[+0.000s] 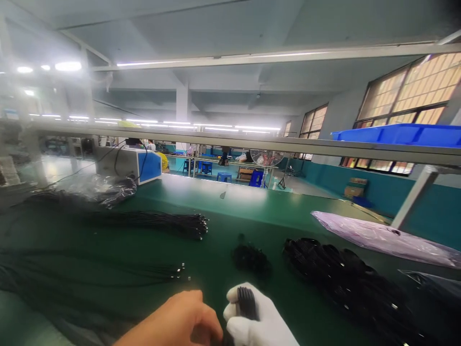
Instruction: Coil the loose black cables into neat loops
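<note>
A small bunch of black cable ties [247, 302] is gripped upright in the gloved right hand [259, 319] at the near edge of the green tabletop [252, 206]. The bare left hand [180, 322] is curled shut just beside it (touching, though any contents cannot be told). Black cable bundles [169, 223] are laid toward the left edge; a coiled heap [342, 274] toward the right.

Cable bundle [151, 222] left on table [252, 204]; cable pile [345, 278] right; small pile [250, 258] between.
</note>
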### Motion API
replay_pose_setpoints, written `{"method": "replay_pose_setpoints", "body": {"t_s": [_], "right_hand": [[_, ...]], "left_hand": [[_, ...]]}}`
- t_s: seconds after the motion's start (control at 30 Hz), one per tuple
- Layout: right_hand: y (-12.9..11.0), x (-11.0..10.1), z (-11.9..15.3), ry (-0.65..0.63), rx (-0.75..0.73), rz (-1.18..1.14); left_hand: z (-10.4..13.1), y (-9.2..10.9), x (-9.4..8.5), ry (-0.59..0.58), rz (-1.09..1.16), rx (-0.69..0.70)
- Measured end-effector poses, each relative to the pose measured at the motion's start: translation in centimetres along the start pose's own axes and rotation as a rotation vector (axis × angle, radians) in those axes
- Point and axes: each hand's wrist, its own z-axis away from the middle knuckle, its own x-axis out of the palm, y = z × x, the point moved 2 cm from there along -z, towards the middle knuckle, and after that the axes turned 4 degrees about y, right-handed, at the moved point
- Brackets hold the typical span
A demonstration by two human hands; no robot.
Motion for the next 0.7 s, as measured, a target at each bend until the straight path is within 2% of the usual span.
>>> {"method": "replay_pose_setpoints", "body": {"t_s": [0.1,0.2,0.3,0.37,0.47,0.53,0.63,0.7], "right_hand": [[1.2,-0.5,-0.3,-0.013,-0.012,0.027],[3.5,-0.6,-1.5,-0.032,0.009,0.127],[5.4,-0.2,-3.1,0.028,-0.133,0.168],[6.0,0.2,-3.6,0.048,-0.18,0.191],[5.6,0.5,-3.0,0.062,-0.156,0.287],[4.6,0.6,-2.0,0.065,-0.154,0.409],[2.6,0.9,-0.7,0.091,-0.189,0.593],[1.3,1.0,-0.1,0.108,-0.234,0.632]], "left_hand": [[0.2,-0.2,-0.1,0.067,0.075,0.045],[0.0,-0.4,0.5,0.057,0.2,0.095],[-0.2,0.0,1.5,0.039,0.21,0.095],[-0.5,0.6,2.2,0.053,0.123,0.06],[-1.0,1.0,2.5,0.087,-0.071,-0.02],[-1.4,0.6,2.2,0.06,-0.109,-0.039],[-1.7,-1.0,2.0,-0.039,0.11,-0.003],[-1.9,-2.0,2.2,-0.036,0.299,0.019]]}}
